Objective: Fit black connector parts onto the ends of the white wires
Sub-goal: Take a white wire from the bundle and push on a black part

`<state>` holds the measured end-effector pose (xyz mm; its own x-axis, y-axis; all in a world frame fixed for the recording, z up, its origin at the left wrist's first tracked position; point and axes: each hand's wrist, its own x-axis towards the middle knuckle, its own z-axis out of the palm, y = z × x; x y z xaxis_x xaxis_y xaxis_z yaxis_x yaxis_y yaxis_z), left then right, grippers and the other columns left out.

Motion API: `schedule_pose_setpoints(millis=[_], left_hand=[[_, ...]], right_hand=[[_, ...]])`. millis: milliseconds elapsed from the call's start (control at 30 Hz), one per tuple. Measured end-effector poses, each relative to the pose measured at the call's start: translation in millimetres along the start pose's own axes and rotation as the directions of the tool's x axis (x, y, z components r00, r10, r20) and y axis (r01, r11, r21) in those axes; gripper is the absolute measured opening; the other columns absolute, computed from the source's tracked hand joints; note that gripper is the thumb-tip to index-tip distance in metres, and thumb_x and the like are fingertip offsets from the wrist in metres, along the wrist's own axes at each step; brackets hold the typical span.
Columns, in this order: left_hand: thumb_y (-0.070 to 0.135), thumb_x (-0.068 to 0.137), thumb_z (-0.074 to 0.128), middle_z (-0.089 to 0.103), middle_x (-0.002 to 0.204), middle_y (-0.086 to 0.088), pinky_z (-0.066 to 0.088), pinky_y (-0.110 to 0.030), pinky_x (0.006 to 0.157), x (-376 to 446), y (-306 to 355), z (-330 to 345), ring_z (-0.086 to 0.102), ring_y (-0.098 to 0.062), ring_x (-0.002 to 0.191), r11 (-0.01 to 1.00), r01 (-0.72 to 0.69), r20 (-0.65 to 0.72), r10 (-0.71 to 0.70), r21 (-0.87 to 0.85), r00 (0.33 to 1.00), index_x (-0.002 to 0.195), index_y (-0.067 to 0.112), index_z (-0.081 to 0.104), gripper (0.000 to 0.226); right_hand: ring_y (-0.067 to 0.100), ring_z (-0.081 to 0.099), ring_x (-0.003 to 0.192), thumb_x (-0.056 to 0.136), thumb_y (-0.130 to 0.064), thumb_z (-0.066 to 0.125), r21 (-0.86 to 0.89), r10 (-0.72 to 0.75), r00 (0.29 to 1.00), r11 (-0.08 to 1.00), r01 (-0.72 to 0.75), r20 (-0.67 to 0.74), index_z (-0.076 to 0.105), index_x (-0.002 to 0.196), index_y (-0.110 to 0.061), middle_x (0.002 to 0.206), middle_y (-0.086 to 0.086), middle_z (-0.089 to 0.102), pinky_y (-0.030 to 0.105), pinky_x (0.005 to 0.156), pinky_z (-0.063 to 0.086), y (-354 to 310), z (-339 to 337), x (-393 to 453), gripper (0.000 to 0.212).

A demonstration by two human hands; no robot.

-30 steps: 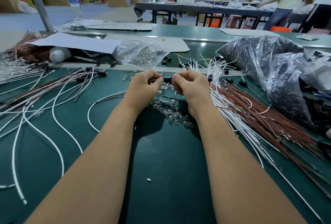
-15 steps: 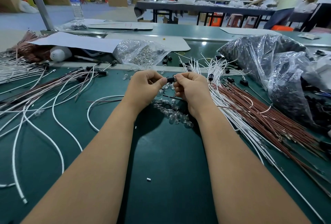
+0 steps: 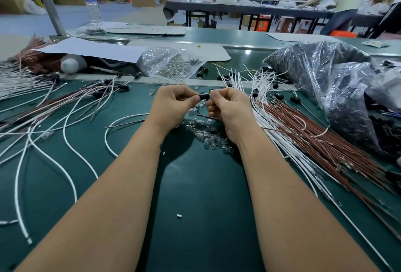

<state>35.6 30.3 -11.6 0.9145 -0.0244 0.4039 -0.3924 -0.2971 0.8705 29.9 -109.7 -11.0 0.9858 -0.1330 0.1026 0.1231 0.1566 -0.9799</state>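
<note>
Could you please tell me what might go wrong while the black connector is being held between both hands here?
The small black plastic connector, pinched by the left hand and right hand, could slip and drop among the loose clear glass bulbs below. The right forearm may also drag the pile of white wires aside.

left hand (image 3: 173,106) bare | right hand (image 3: 230,108) bare | forearms unsleeved

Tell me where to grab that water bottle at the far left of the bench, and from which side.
Grip the water bottle around its mid body, at the label, coming from its right. It stands upright, and the grey post crowds its left side.
</note>
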Motion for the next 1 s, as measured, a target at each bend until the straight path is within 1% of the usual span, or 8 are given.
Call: schedule_pose_setpoints(millis=[167, 267, 367, 533, 600, 733, 867, 1000], left_hand=[[0.005, 0.084, 0.071, 0.062, 0.073, -0.014, 0.042, -0.022, 0.063, 0.5, 0.8, 0.3, 0.050, -0.015, 0.067, 1.000, 0.021, 0.004, -0.021, -0.020, 1.000, 0.089, -0.002, 0.071, 0.008], [0.004, 0.085, 0.070, 0.059, 0.065, -0.005, 0.039, -0.014, 0.057, 1.1, -0.4, 2.1, 0.048, -0.004, 0.056, 1.000, 0.008, -0.009, -0.008, 0.005, 1.000, 0.088, -0.002, 0.070, 0.007], [0.003, 0.087, 0.067, 0.055, 0.059, 0.004, 0.035, -0.007, 0.052, 2.9, -2.5, 2.0, 0.045, 0.004, 0.047, 1.000, -0.018, -0.024, 0.019, 0.024, 1.000, 0.086, -0.002, 0.069, 0.006], [0.005, 0.091, 0.062, 0.055, 0.066, -0.002, 0.036, -0.010, 0.053, 2.8, -6.2, -1.8, 0.043, 0.000, 0.053, 0.999, -0.010, -0.025, 0.011, 0.043, 1.000, 0.094, 0.005, 0.069, 0.008], [0.005, 0.092, 0.060, 0.056, 0.069, -0.002, 0.036, -0.012, 0.056, 2.3, -6.0, -0.9, 0.044, -0.005, 0.058, 0.998, -0.007, 0.003, 0.007, 0.059, 1.000, 0.097, 0.006, 0.069, 0.010], [0.004, 0.092, 0.060, 0.057, 0.069, 0.005, 0.036, -0.004, 0.057, 2.6, -4.8, 0.4, 0.047, 0.008, 0.053, 0.999, -0.016, -0.003, 0.016, 0.045, 1.000, 0.097, 0.007, 0.068, 0.011], [0.004, 0.092, 0.060, 0.057, 0.066, 0.006, 0.035, -0.005, 0.054, 4.3, -6.5, 1.0, 0.047, 0.006, 0.051, 0.999, -0.009, -0.010, 0.010, 0.032, 1.000, 0.095, 0.007, 0.069, 0.010], [0.004, 0.090, 0.062, 0.058, 0.066, 0.007, 0.037, -0.005, 0.056, 4.8, -6.6, 1.3, 0.049, 0.006, 0.053, 0.999, -0.018, -0.008, 0.018, 0.039, 1.000, 0.091, 0.009, 0.070, 0.009]], right_hand=[[0.008, 0.055, 0.050, 0.096, -0.006, 0.055, -0.080, -0.045, 0.999, 0.996, 0.045, 0.007, 0.056, 0.080, -0.009, 0.062, 0.004, 0.059, 0.021, 0.049, 0.049, 2.0, 1.6, 0.2, 0.016], [0.009, 0.056, 0.055, 0.096, -0.011, 0.054, -0.175, -0.062, 0.998, 0.983, 0.057, -0.021, 0.057, 0.082, -0.012, 0.067, 0.003, 0.061, 0.023, 0.052, 0.050, 1.3, 5.6, 1.8, 0.015], [0.014, 0.056, 0.062, 0.093, -0.016, 0.060, -0.250, -0.127, 0.991, 0.962, 0.110, -0.053, 0.058, 0.081, -0.016, 0.072, 0.003, 0.062, 0.034, 0.061, 0.050, -1.1, 8.4, 0.4, 0.012], [0.012, 0.052, 0.064, 0.095, -0.016, 0.056, -0.123, -0.130, 0.975, 0.986, 0.108, -0.183, 0.057, 0.083, -0.018, 0.075, 0.002, 0.059, 0.028, 0.060, 0.045, -7.0, -0.4, -2.3, 0.013], [0.012, 0.051, 0.062, 0.093, -0.013, 0.058, -0.100, -0.109, 0.979, 0.991, 0.093, -0.170, 0.057, 0.082, -0.017, 0.073, 0.003, 0.058, 0.026, 0.058, 0.044, -7.4, 0.1, -2.6, 0.012], [0.008, 0.050, 0.052, 0.093, -0.016, 0.062, -0.091, -0.111, 0.988, 0.991, 0.102, -0.106, 0.061, 0.080, -0.012, 0.063, 0.000, 0.058, 0.021, 0.049, 0.042, -6.7, 2.3, -2.4, 0.013], [0.009, 0.049, 0.048, 0.091, -0.008, 0.059, 0.016, -0.056, 0.995, 0.998, 0.058, -0.087, 0.062, 0.077, -0.009, 0.055, -0.003, 0.059, 0.018, 0.044, 0.041, -7.3, -0.7, 0.6, 0.015], [0.007, 0.047, 0.042, 0.091, -0.009, 0.063, -0.048, -0.080, 0.994, 0.996, 0.077, -0.073, 0.061, 0.073, -0.009, 0.049, -0.005, 0.058, 0.019, 0.042, 0.040, -4.5, 0.3, 2.9, 0.018]])
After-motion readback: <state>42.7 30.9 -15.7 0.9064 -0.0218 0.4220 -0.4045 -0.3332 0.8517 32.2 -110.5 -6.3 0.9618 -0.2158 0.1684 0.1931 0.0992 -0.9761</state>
